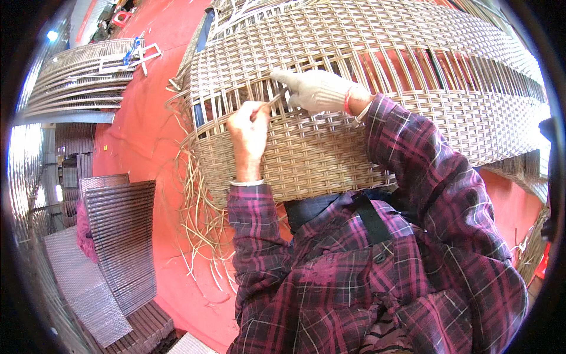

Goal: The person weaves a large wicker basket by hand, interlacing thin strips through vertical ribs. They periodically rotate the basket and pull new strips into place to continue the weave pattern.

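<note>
A woven wicker panel [312,156] in tan-brown strands lies across in front of me, with an open unwoven band running through its middle. My left hand [247,127], bare, is closed in a pinch at the left part of this band. Between my hands runs a short length of wicker strand [276,98], its left end in the left fingers. My right hand [318,91] wears a pale knit glove and reaches over the band from the right. Its index finger points left along the weave, while the thumb and other fingers close around the strand's other end, partly hidden.
Loose strand ends [200,236] hang off the panel's left edge over the red floor [168,141]. Curved woven pieces [82,76] are stacked at the far left, a white frame [144,58] on them. Dark woven panels [121,236] lean at the lower left.
</note>
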Available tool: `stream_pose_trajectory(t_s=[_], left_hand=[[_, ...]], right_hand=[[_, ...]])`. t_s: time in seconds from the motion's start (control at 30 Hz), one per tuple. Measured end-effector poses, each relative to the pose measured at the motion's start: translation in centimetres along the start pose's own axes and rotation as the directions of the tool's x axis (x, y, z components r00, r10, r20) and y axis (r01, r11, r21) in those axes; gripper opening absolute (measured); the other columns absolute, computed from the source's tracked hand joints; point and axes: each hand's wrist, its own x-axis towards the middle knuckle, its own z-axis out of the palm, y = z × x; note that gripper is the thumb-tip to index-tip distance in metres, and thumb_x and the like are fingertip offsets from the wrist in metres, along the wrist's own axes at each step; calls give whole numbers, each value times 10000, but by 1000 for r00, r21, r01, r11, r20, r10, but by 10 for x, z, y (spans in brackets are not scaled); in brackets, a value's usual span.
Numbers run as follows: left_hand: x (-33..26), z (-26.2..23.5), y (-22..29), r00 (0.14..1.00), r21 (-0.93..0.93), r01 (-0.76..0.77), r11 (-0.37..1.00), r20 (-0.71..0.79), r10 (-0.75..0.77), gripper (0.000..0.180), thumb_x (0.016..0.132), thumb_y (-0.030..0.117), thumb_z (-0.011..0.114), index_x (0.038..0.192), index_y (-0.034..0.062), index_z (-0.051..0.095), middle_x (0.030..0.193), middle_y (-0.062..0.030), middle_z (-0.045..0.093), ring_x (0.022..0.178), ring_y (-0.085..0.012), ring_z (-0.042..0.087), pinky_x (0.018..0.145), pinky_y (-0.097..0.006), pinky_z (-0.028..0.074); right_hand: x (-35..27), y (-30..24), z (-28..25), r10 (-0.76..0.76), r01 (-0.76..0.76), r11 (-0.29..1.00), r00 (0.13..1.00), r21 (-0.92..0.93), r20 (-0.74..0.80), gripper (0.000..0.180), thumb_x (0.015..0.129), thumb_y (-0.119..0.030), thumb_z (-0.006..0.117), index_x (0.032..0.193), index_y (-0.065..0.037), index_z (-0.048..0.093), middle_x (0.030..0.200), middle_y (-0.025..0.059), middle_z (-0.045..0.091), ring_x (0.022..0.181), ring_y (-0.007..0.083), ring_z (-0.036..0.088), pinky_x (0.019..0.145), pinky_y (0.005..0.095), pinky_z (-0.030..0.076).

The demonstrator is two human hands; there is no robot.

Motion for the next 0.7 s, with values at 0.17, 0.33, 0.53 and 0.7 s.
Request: stream_pose_trajectory(t_s=[0.17,0.33,0.53,0.7], left_hand=[[0,-7,1,1000,-25,-15,1000,27,16,72,835,58,678,867,-5,692,651,-48,627,591,-71,537,542,-248,426],[-3,0,7,999,251,15,968,41,-26,54,781,93,672,814,55,693,663,-125,657,607,-257,647,572,-354,488],[7,12,-6,998,30,51,998,19,-51,69,814,68,651,816,3,672,654,-139,648,575,-232,623,566,-336,478],[5,13,-10,998,105,-54,993,-38,58,106,865,83,667,894,-17,689,714,-73,657,620,-134,564,597,-291,461]], right_hand=[[-4,0,4,-5,2,1000,995,-27,-97,612,905,-188,585,1468,-185,346,935,208,684,715,308,683,671,422,542],[2,10,16,-94,77,992,978,-95,-188,623,888,-204,611,1456,-142,363,946,244,673,800,407,669,708,456,533],[6,12,11,-103,91,987,991,-132,-86,619,871,-175,630,1441,-170,389,912,252,666,814,401,664,696,461,521],[-1,10,-1,6,-10,913,1000,408,10,536,891,-50,584,1406,-154,480,874,36,632,652,82,533,570,253,475]])
